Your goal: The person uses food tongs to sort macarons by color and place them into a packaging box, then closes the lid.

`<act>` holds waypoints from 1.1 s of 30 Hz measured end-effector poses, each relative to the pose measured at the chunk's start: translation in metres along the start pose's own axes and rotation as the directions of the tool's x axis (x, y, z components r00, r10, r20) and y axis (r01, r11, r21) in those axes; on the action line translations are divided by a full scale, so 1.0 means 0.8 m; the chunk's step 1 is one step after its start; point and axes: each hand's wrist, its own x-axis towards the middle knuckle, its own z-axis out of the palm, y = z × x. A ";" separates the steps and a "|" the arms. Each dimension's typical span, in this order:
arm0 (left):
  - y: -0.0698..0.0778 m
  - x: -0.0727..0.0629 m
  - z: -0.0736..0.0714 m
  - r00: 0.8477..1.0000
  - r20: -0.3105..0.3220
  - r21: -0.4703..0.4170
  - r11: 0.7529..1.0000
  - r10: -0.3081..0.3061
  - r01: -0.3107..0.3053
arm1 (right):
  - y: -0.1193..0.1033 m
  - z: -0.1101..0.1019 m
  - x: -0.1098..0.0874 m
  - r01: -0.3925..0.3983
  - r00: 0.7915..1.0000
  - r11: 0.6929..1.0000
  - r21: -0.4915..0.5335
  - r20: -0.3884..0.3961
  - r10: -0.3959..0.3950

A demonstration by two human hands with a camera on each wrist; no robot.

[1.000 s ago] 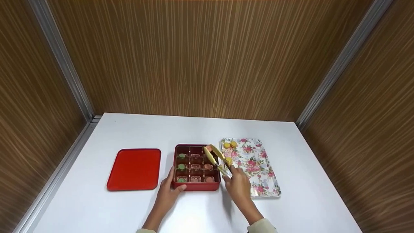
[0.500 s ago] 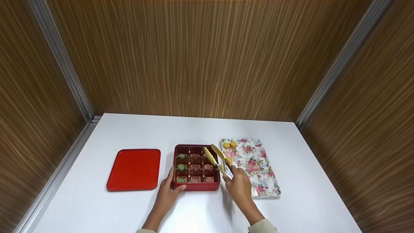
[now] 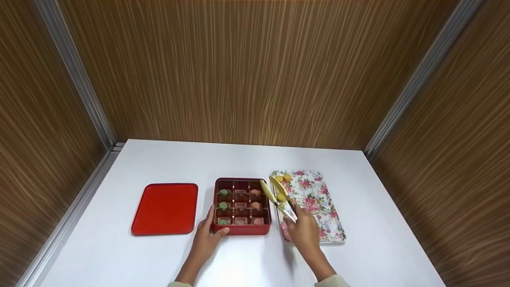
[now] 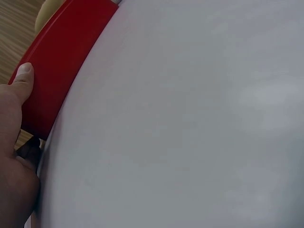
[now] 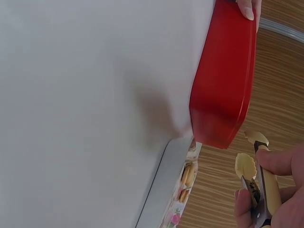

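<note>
My left hand (image 3: 205, 241) grips the front left corner of a red box (image 3: 248, 230), its thumb on the front wall. Brown dividers split the box into compartments. Green macarons (image 3: 223, 205) fill the left column and orange-pink macarons (image 3: 255, 205) the right one; the middle column shows bare liner. In my right hand (image 3: 305, 230) I hold tongs (image 3: 279, 207) with cream scalloped tips. The tips stand apart with nothing between them, over the gap between box and tray. Several yellow macarons (image 3: 287, 177) lie along the left side of the flowered tray (image 3: 318, 217), partly behind the tongs.
A red lid (image 3: 165, 209) lies flat on the white table (image 3: 239, 265), left of the box. Wood-grain panels (image 3: 239, 71) with metal corner posts (image 3: 75, 67) stand behind and on both sides of the table.
The tongs have parted from an orange-pink macaron, which now sits in the back right compartment. My right hand has carried them right, to the tray's left edge. My left hand stays put.
</note>
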 end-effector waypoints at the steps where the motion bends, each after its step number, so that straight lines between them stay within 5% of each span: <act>1: 0.000 0.000 0.000 1.000 -0.002 0.004 1.000 0.003 -0.003 | 0.003 -0.002 0.000 -0.003 1.000 1.000 -0.002 -0.001 0.003; 16: 0.001 0.000 0.000 1.000 0.006 -0.015 1.000 0.023 -0.023 | 0.041 -0.013 -0.013 -0.099 0.993 0.995 -0.027 0.065 0.101; 33: 0.002 0.000 -0.001 1.000 0.001 -0.001 1.000 0.024 -0.024 | 0.060 -0.007 -0.016 -0.104 0.987 0.991 -0.085 0.114 0.113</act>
